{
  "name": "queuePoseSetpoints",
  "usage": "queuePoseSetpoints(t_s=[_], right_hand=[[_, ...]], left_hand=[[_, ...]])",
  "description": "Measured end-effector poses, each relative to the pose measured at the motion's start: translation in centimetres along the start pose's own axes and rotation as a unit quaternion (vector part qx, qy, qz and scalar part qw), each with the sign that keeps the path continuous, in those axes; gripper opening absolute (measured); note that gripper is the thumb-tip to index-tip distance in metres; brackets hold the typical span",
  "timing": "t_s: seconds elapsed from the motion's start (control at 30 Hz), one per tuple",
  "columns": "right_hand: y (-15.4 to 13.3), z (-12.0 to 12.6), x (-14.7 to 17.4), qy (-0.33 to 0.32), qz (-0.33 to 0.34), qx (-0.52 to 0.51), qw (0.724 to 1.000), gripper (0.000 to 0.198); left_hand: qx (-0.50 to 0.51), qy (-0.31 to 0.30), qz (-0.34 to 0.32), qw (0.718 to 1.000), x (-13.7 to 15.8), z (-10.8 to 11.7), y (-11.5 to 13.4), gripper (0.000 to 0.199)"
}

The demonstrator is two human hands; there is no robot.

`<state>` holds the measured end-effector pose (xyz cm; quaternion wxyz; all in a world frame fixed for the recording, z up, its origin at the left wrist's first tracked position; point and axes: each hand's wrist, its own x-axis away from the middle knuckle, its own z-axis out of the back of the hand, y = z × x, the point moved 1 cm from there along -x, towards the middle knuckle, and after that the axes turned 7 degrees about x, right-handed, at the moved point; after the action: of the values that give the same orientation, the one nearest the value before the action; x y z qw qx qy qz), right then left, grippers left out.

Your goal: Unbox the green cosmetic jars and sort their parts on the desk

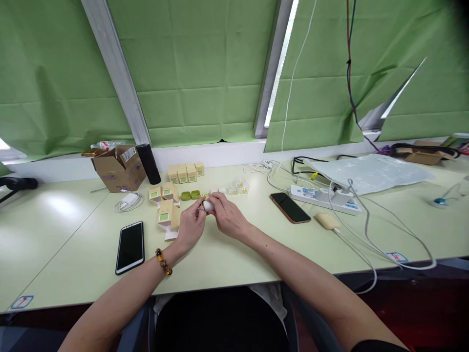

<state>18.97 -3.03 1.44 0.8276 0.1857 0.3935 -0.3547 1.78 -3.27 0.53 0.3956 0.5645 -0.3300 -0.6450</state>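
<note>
A small white rounded case (pixel 208 206) sits between the fingertips of both my hands, above the pale tabletop. My left hand (pixel 191 224) is closed on its left side, and my right hand (pixel 230 215) grips it from the right. The fingers partly cover it, with a sliver of green by its left edge. Just behind the hands lie olive-green small covers (pixel 186 196). Pale pink and white small pieces (pixel 219 190) show past the right fingers. Beside my left hand stand small opened cardboard boxes (pixel 165 211) with green squares on them.
More small boxes (pixel 182 174) stand in a row behind. Clear plastic pieces (pixel 239 186) lie right of them. A white-framed phone (pixel 130 247) is at left, a dark phone (pixel 290 207) at right. Beyond are a power strip (pixel 308 194), loose cables, and a brown carton (pixel 119 171).
</note>
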Motion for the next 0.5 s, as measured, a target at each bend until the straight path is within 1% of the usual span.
queuePoseSetpoints(t_s=[0.07,0.17,0.27,0.37,0.5], right_hand=[[0.0,-0.1,0.0,-0.003,-0.006,-0.010,1.000,0.032],[0.2,-0.1,0.2,-0.005,-0.019,-0.043,0.999,0.033],[0.6,0.0,0.4,0.007,-0.047,-0.096,0.994,0.034],[0.9,0.2,0.5,0.021,-0.081,-0.148,0.985,0.031],[0.9,0.5,0.4,0.035,-0.093,-0.186,0.977,0.033]], left_hand=[[0.002,0.002,-0.001,1.000,0.0,0.0,0.2,0.037],[0.065,-0.007,0.003,0.998,0.0,0.1,0.6,0.038],[0.134,-0.061,0.008,0.989,-0.1,0.0,0.6,0.048],[0.173,-0.106,0.007,0.979,-0.5,-0.1,0.1,0.060],[0.211,-0.097,0.032,0.972,-1.0,-0.2,-0.6,0.056]])
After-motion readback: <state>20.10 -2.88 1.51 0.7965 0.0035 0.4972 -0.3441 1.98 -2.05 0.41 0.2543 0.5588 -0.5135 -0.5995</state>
